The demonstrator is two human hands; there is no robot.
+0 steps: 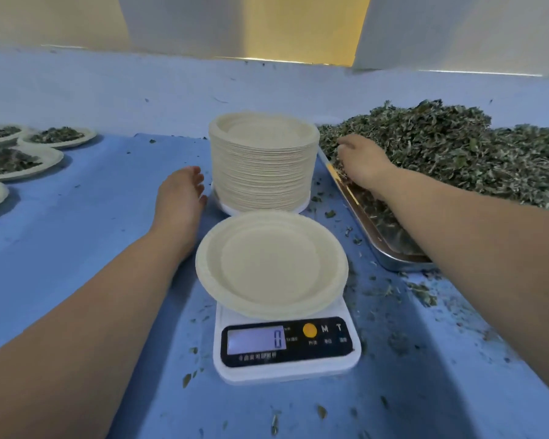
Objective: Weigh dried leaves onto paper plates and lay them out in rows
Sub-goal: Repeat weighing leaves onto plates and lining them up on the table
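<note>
An empty paper plate [271, 264] sits on a white digital scale [286, 346] whose display reads 0. Behind it stands a tall stack of paper plates [263, 160]. My left hand [179, 198] rests flat on the blue table just left of the stack, fingers relaxed. To the right, my right hand [360, 163] reaches into the heap of dried leaves [450, 147] on a metal tray [390, 248], with the fingers curled into the leaves at the heap's near-left edge. Its fingertips are buried, so what they hold is hidden.
Several filled paper plates [19, 160] lie in rows at the far left on the blue table [76, 248]. Loose leaf crumbs are scattered around the scale and beside the tray. A pale wall and ledge run along the back.
</note>
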